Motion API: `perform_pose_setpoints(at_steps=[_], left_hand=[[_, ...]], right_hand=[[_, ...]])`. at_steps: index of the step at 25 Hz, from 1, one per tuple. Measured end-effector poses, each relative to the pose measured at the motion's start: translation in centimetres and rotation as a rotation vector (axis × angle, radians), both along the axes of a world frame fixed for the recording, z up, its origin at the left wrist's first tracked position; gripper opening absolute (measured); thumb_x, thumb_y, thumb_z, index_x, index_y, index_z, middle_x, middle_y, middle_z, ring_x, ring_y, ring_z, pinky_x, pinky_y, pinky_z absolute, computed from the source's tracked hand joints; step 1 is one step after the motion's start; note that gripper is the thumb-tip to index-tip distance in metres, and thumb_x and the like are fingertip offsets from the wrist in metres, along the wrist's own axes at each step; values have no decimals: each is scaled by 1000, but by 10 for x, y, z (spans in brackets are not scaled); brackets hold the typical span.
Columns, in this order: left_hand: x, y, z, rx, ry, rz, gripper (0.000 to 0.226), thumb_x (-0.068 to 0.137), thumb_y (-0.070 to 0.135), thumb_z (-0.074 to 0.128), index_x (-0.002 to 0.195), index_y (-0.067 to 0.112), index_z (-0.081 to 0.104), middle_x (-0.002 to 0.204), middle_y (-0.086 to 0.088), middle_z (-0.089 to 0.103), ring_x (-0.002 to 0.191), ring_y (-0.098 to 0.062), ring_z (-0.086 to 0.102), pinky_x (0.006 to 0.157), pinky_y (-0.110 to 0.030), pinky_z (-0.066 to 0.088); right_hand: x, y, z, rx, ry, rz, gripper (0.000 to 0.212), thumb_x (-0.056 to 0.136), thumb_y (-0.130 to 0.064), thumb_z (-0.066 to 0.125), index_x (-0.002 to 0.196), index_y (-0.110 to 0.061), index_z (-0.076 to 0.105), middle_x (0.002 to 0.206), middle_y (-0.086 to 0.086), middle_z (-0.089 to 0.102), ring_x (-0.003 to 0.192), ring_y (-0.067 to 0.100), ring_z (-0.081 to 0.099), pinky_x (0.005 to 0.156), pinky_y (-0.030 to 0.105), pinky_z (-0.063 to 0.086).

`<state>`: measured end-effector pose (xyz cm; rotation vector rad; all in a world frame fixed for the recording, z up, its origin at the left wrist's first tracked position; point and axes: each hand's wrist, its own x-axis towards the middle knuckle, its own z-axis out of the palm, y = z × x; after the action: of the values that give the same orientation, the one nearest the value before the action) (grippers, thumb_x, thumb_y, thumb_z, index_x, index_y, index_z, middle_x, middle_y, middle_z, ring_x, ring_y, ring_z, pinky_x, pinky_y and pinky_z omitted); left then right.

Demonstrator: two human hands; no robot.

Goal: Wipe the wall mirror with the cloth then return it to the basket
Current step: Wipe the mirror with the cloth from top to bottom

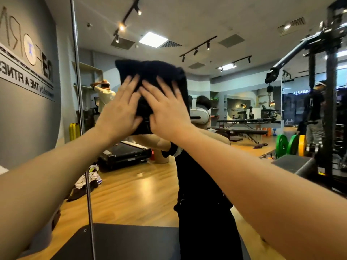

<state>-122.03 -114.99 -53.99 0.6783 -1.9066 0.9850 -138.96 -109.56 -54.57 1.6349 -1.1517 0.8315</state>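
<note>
Both hands lie flat with straight, spread fingers on a dark cloth, pressing it against the wall mirror rather than curling round it: the left hand covers the cloth's lower left part and the right hand its lower right, the fingertips of the two almost meeting in the middle. The cloth sits high on the glass, bunched, its upper edge showing above the fingers and a fold hanging down between the wrists. Both bare forearms reach up to it from the near edge of the view. A vertical metal seam in the mirror runs just left of the left hand. Reflected in the glass are the person in dark clothes with a white headset, a wooden floor, a treadmill, green and yellow weight plates far to the right, and ceiling track lights. At the near bottom lies a black padded surface.
</note>
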Motion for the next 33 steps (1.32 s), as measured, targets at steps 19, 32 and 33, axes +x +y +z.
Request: perform_pose_setpoints(at_steps=[19, 32, 33], left_hand=[[-223, 88, -107, -7, -173, -184, 64, 85, 36, 48, 133, -5, 49, 157, -34, 23, 149, -52, 12, 122, -60, 18], [-419, 153, -112, -46, -104, -303, 66, 84, 32, 46, 139, -4, 42, 160, -31, 20, 149, -53, 10, 123, -60, 10], [-429, 156, -112, -52, -106, -313, 65, 85, 31, 46, 140, -4, 42, 161, -30, 20, 149, -53, 10, 123, -61, 9]], right_hand=[[-255, 114, -97, 17, 299, -233, 75, 83, -29, 54, 156, -17, 40, 163, 4, 36, 150, 33, 32, 120, 54, 27], [-433, 195, -102, -1, 243, -343, 74, 86, -16, 56, 157, -9, 35, 162, 13, 35, 153, 37, 25, 124, 57, 21], [-442, 198, -104, -11, 231, -347, 74, 86, -15, 57, 156, -7, 35, 162, 15, 35, 152, 37, 25, 124, 57, 21]])
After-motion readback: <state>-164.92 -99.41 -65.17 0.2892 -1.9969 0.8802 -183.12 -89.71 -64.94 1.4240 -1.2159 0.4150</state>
